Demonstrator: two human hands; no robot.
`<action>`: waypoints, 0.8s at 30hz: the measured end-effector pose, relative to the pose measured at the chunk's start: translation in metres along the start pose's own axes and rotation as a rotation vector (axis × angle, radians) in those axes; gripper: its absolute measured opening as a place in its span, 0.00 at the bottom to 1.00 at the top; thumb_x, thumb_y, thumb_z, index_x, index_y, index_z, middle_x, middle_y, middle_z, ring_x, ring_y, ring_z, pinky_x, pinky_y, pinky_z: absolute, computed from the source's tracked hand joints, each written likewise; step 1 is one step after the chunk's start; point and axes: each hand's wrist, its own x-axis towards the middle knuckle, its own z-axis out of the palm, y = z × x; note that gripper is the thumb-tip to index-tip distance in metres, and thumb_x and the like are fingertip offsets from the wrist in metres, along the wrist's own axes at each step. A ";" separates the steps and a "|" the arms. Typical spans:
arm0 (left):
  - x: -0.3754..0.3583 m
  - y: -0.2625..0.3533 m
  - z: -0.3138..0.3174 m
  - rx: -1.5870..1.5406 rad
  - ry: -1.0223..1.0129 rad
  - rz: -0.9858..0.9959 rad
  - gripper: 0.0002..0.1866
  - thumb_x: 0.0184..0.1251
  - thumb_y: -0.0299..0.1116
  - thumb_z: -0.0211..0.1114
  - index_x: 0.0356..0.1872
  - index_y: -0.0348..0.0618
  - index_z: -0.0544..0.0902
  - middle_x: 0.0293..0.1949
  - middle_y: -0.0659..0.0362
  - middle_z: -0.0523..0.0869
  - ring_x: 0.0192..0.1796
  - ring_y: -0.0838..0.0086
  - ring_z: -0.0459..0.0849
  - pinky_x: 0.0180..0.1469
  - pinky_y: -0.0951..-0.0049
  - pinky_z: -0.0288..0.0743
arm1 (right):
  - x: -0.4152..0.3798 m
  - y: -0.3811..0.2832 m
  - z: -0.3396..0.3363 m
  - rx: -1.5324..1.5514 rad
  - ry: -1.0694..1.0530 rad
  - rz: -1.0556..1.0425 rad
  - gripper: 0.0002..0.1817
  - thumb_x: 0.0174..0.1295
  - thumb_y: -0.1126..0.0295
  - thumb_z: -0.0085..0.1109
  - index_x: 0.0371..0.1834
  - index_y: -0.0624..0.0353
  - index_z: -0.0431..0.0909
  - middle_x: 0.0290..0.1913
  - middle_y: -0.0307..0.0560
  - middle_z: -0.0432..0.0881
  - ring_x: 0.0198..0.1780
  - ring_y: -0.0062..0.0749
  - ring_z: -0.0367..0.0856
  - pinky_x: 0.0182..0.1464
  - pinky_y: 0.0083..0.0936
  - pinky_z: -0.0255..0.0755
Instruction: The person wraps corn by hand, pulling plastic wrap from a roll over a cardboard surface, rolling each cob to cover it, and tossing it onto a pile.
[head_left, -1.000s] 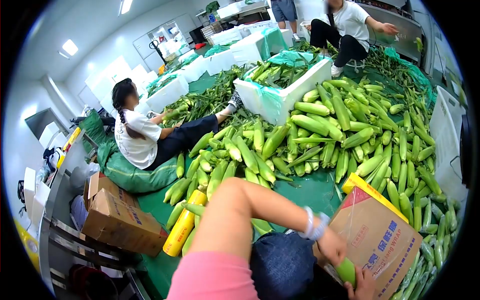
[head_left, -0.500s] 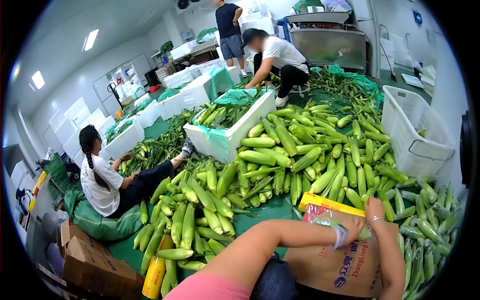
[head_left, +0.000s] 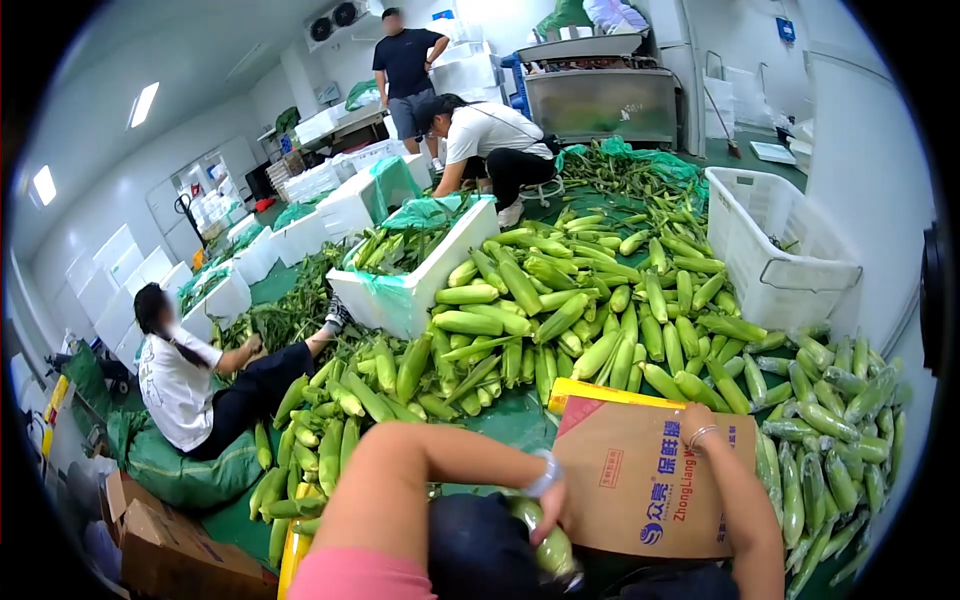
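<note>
Corn [head_left: 555, 553] sits clasped in the person's left hand [head_left: 549, 512], just off the carton [head_left: 590, 505]'s near left corner, its length slanting back toward the person, while the right hand [head_left: 694, 422], farther away, touches the carton's far edge, its grip impossible to tell.

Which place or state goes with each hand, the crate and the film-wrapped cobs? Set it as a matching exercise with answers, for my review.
Column 1
1. left hand
2. right hand
3. crate
4. film-wrapped cobs

Column 2
A. heaped to the right of the brown carton
B. gripping a green cob
C. white, standing behind the wrapped heap
D. at the carton's upper right edge

Pairs: 1-B, 2-D, 3-C, 4-A
</note>
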 end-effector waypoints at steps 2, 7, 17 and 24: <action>-0.028 -0.029 0.023 -0.865 0.055 0.129 0.26 0.54 0.44 0.62 0.51 0.37 0.74 0.41 0.48 0.82 0.42 0.60 0.82 0.48 0.64 0.74 | -0.011 0.008 0.021 0.081 0.280 -0.124 0.18 0.52 0.66 0.56 0.42 0.68 0.76 0.47 0.62 0.76 0.50 0.52 0.74 0.54 0.36 0.68; -0.076 0.026 0.011 -1.019 1.225 0.501 0.26 0.60 0.49 0.61 0.48 0.37 0.69 0.31 0.51 0.80 0.29 0.61 0.83 0.30 0.61 0.79 | -0.100 -0.065 -0.021 0.411 0.223 -0.574 0.33 0.52 0.54 0.63 0.54 0.66 0.69 0.50 0.61 0.73 0.52 0.48 0.71 0.56 0.34 0.65; -0.054 0.099 -0.011 -0.388 2.251 0.886 0.22 0.51 0.31 0.71 0.43 0.37 0.69 0.36 0.58 0.78 0.36 0.77 0.79 0.37 0.76 0.75 | -0.173 -0.121 -0.022 1.818 -1.060 -0.154 0.23 0.52 0.65 0.65 0.49 0.60 0.69 0.24 0.44 0.76 0.25 0.33 0.75 0.30 0.27 0.72; -0.098 0.118 0.020 0.178 1.991 -0.528 0.19 0.54 0.42 0.69 0.30 0.38 0.73 0.16 0.58 0.77 0.20 0.76 0.77 0.27 0.77 0.72 | -0.201 -0.113 -0.100 0.347 0.518 -0.424 0.12 0.46 0.64 0.63 0.34 0.55 0.77 0.23 0.46 0.77 0.26 0.37 0.79 0.27 0.34 0.69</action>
